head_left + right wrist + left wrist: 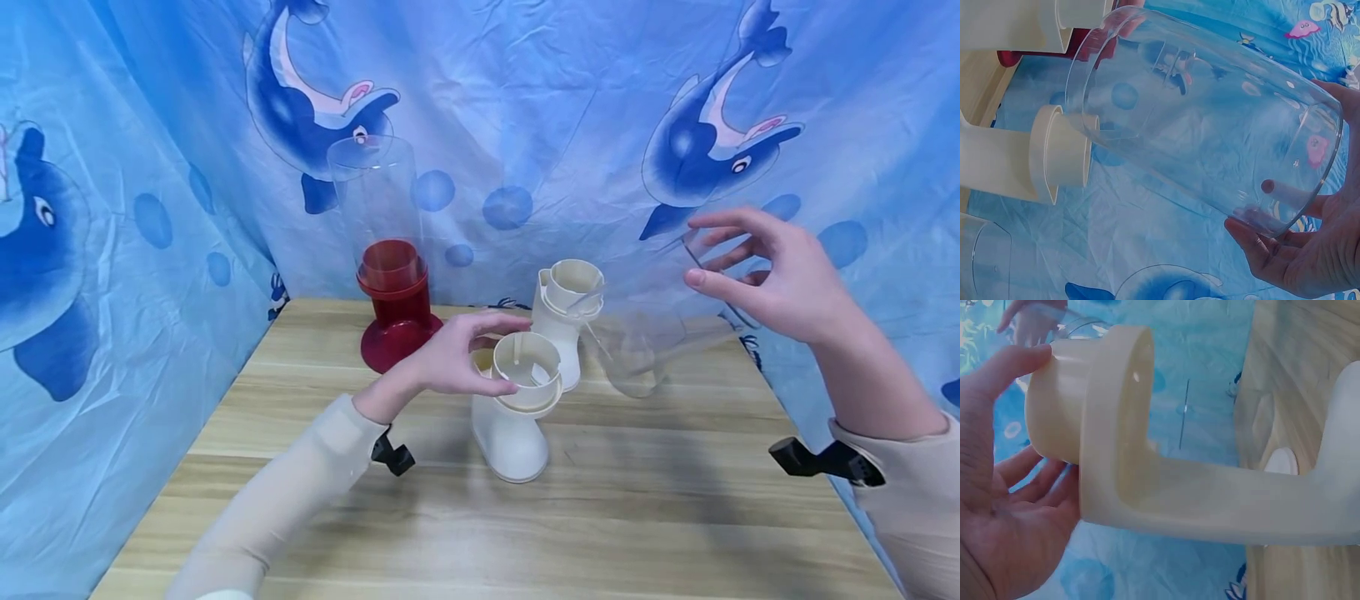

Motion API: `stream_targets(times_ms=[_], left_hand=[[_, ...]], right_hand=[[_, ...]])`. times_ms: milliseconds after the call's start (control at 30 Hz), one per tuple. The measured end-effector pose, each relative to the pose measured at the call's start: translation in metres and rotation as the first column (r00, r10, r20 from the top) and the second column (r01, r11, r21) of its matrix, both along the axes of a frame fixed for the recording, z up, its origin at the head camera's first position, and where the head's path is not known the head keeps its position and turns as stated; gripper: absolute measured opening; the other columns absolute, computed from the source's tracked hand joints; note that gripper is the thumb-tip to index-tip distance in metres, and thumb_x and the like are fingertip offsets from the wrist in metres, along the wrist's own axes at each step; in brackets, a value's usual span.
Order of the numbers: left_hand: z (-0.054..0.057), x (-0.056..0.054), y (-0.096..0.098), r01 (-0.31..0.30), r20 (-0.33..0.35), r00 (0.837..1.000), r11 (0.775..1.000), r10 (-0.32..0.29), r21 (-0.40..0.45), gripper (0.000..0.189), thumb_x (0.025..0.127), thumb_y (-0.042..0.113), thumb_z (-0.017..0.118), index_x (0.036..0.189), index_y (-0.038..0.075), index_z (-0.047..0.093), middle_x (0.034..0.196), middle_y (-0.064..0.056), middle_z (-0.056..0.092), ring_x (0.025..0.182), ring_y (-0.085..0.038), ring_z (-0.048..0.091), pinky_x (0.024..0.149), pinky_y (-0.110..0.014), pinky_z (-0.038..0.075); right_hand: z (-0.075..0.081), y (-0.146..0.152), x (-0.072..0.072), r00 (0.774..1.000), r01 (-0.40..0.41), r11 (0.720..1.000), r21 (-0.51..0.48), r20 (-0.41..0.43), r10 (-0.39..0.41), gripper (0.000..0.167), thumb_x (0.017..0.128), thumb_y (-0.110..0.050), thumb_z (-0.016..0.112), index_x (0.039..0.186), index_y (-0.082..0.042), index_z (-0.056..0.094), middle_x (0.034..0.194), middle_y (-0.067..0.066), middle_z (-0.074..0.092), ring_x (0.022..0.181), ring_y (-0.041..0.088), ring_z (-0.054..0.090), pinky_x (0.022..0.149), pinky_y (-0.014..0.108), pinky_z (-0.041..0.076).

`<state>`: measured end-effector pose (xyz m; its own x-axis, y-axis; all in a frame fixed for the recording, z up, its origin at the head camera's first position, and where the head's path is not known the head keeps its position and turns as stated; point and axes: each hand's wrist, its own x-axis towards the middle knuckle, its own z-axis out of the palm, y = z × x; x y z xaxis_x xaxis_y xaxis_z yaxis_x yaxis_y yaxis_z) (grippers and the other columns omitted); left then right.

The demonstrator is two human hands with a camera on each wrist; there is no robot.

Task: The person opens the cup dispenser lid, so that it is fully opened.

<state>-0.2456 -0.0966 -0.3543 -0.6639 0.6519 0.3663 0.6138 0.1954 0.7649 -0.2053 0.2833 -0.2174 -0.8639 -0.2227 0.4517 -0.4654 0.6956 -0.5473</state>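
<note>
On the table, a white dispenser base [512, 446] has a round collar at its top and a foot at its bottom. My left hand [453, 354] holds that collar, thumb on one side and fingers on the other, also seen in the left wrist view, where the side arm of the base [1222, 500] shows. My right hand [1310, 250] grips one end of a clear plastic cylinder [1204, 119]. The cylinder is raised and tilted, its far end toward the white bases. In the head view its outline is faint beside my right hand [787, 279].
A red base [397, 321] with a clear cylinder [375, 196] on top stands at the back left. A second white base [558, 333] stands behind the first. Another clear container [633, 375] is on the wooden table [480, 533], right of it. Blue dolphin-print curtain [510, 108] surrounds the table.
</note>
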Motion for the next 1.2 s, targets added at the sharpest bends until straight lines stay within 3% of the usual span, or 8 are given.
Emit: stream_targets(times_ms=[100, 300, 400, 600, 733, 833, 1033, 1200], left_hand=[[0.004, 0.004, 0.002, -0.024, -0.091, 0.996, 0.999, 0.020, -0.041, 0.081, 0.075, 0.020, 0.095, 0.146, 0.003, 0.060, 0.142, -0.013, 0.066, 0.126, -0.026, 0.068, 0.104, -0.034, 0.062], [0.006, 0.017, 0.015, -0.224, -0.248, 0.949, 0.969, 0.193, -0.106, 0.083, 0.067, 0.044, 0.098, 0.136, 0.009, 0.069, 0.124, -0.004, 0.070, 0.108, -0.016, 0.066, 0.089, -0.027, 0.063], [0.007, 0.018, 0.014, -0.255, -0.243, 0.945, 0.958, 0.219, -0.128, 0.077, 0.068, 0.043, 0.097, 0.133, 0.011, 0.071, 0.120, -0.002, 0.069, 0.105, -0.015, 0.065, 0.088, -0.028, 0.062], [0.009, 0.012, 0.006, -0.207, -0.241, 0.956, 0.967, 0.168, -0.150, 0.076, 0.069, 0.036, 0.093, 0.137, 0.011, 0.069, 0.124, -0.004, 0.068, 0.108, -0.019, 0.064, 0.090, -0.036, 0.061], [0.010, 0.014, 0.007, -0.231, -0.256, 0.948, 0.962, 0.189, -0.146, 0.086, 0.068, 0.044, 0.096, 0.142, 0.011, 0.065, 0.123, -0.003, 0.066, 0.110, -0.018, 0.062, 0.091, -0.035, 0.060], [0.011, 0.017, 0.009, -0.278, -0.247, 0.940, 0.947, 0.235, -0.158, 0.088, 0.066, 0.049, 0.098, 0.139, 0.012, 0.066, 0.119, -0.002, 0.063, 0.108, -0.015, 0.062, 0.090, -0.033, 0.060], [0.012, 0.019, 0.010, -0.334, -0.240, 0.928, 0.923, 0.286, -0.192, 0.079, 0.066, 0.046, 0.098, 0.132, 0.012, 0.070, 0.116, -0.001, 0.066, 0.106, -0.015, 0.063, 0.086, -0.031, 0.061], [0.013, 0.014, 0.008, -0.331, -0.232, 0.931, 0.922, 0.283, -0.201, 0.076, 0.065, 0.042, 0.098, 0.130, 0.012, 0.072, 0.114, -0.003, 0.067, 0.105, -0.017, 0.063, 0.084, -0.032, 0.060]], right_hand=[[0.000, 0.001, 0.000, 1.000, 0.017, 1.000, 0.013, 0.002, -0.017, 0.055, 0.092, -0.018, 0.082, 0.144, -0.025, 0.064, 0.114, -0.024, 0.064, 0.090, -0.014, 0.063, 0.068, 0.005, 0.049], [-0.002, 0.004, 0.000, 0.997, 0.071, 0.996, 0.059, 0.000, -0.071, 0.058, 0.091, -0.026, 0.084, 0.145, -0.026, 0.064, 0.116, -0.021, 0.062, 0.089, -0.016, 0.059, 0.067, 0.003, 0.045], [-0.002, 0.003, 0.000, 0.995, 0.095, 0.991, 0.090, 0.002, -0.096, 0.059, 0.090, -0.031, 0.085, 0.145, -0.025, 0.064, 0.124, -0.006, 0.066, 0.088, -0.016, 0.057, 0.066, 0.001, 0.044], [-0.001, 0.007, -0.002, 0.990, 0.140, 0.979, 0.145, 0.011, -0.143, 0.059, 0.090, -0.039, 0.084, 0.143, -0.023, 0.064, 0.129, 0.018, 0.067, 0.085, -0.013, 0.055, 0.063, 0.002, 0.043], [-0.001, 0.012, -0.005, 0.983, 0.176, 0.964, 0.197, 0.014, -0.182, 0.063, 0.089, -0.044, 0.084, 0.144, -0.021, 0.063, 0.131, 0.021, 0.066, 0.099, 0.020, 0.070, 0.068, 0.021, 0.048], [-0.002, 0.015, -0.008, 0.977, 0.205, 0.953, 0.222, 0.010, -0.213, 0.066, 0.090, -0.047, 0.082, 0.146, -0.017, 0.062, 0.131, 0.024, 0.065, 0.105, 0.049, 0.068, 0.069, 0.040, 0.050], [-0.005, 0.025, -0.016, 0.953, 0.295, 0.917, 0.269, -0.008, -0.304, 0.070, 0.093, -0.055, 0.076, 0.143, -0.009, 0.061, 0.127, 0.031, 0.062, 0.102, 0.056, 0.068, 0.070, 0.065, 0.053], [-0.007, 0.037, -0.023, 0.936, 0.330, 0.893, 0.307, 0.019, -0.352, 0.076, 0.094, -0.060, 0.071, 0.143, -0.004, 0.059, 0.129, 0.036, 0.059, 0.102, 0.054, 0.064, 0.072, 0.067, 0.050]])
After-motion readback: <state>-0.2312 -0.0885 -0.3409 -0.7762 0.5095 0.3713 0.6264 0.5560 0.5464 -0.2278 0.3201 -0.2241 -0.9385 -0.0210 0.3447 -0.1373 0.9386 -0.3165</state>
